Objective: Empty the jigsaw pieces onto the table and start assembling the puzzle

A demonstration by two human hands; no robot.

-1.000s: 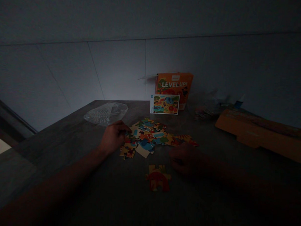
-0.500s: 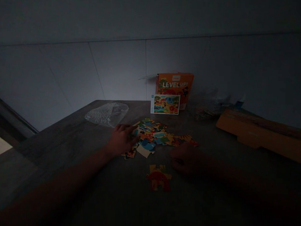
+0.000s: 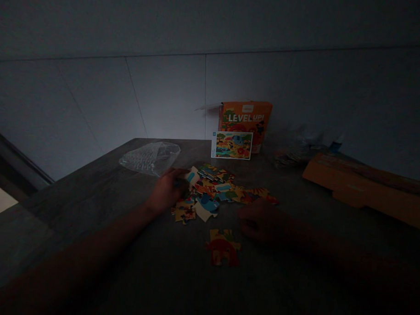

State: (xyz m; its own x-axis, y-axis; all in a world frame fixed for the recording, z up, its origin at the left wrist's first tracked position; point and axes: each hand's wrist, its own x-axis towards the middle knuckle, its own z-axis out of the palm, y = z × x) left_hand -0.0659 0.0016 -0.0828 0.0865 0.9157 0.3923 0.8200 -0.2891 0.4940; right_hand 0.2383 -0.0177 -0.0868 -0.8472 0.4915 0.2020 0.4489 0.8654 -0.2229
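The scene is very dark. Several colourful jigsaw pieces [image 3: 217, 190] lie loose in a heap on the grey table [image 3: 131, 246]. My left hand [image 3: 166, 190] rests at the heap's left edge, fingers curled onto a piece with a pale edge [image 3: 191, 177]. Two joined red and yellow pieces [image 3: 223, 248] lie apart, nearer to me. My right hand [image 3: 261, 220] lies loosely curled on the table just right of them, below the heap; whether it holds anything is hidden in shadow.
An orange puzzle box [image 3: 245, 123] stands against the wall with a picture card [image 3: 231, 145] leaning on it. A crumpled clear plastic bag [image 3: 150, 157] lies at the left. A flat orange box lid [image 3: 360, 188] and a dim bag of things [image 3: 293, 153] are at the right.
My left hand slid right into the heap, then drew back a little, fingers now on a piece at the heap's upper left. The right hand has hardly moved.
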